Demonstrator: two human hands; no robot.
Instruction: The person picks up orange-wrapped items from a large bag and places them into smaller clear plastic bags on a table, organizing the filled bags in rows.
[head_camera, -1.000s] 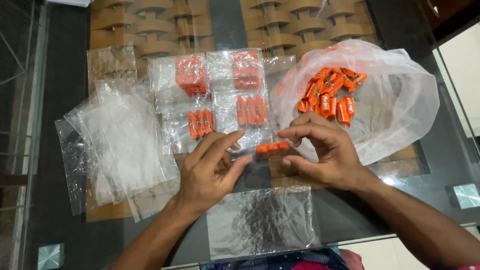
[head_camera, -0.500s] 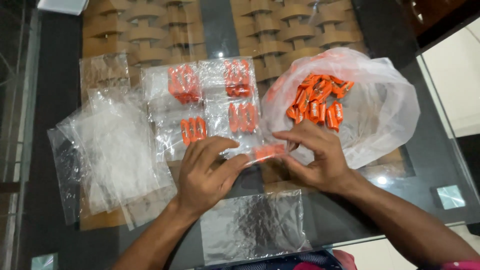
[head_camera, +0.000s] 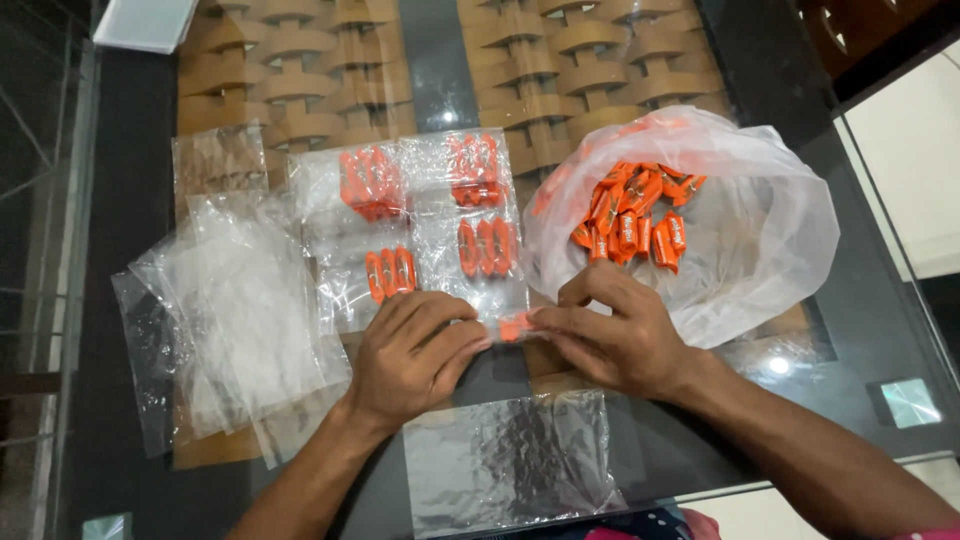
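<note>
My left hand (head_camera: 415, 355) and my right hand (head_camera: 610, 335) meet at the middle of the glass table, both gripping one small clear pouch with orange wrapped candies (head_camera: 513, 327) between the fingertips. Only a bit of orange shows between the hands. Just beyond the hands lie several filled clear pouches (head_camera: 430, 215) holding orange candies. A large open plastic bag (head_camera: 770, 225) to the right holds a heap of loose orange candies (head_camera: 635, 215), close to my right hand.
A stack of empty clear pouches (head_camera: 230, 310) lies at the left. One empty pouch (head_camera: 510, 465) lies near the table's front edge. Woven wooden mats (head_camera: 300, 80) cover the far part of the dark glass table (head_camera: 870, 330). A white flat object (head_camera: 145, 22) sits far left.
The hands have closed in over the pouch of candies, so less orange shows between them. The view has shifted slightly; nothing else on the table moved.
</note>
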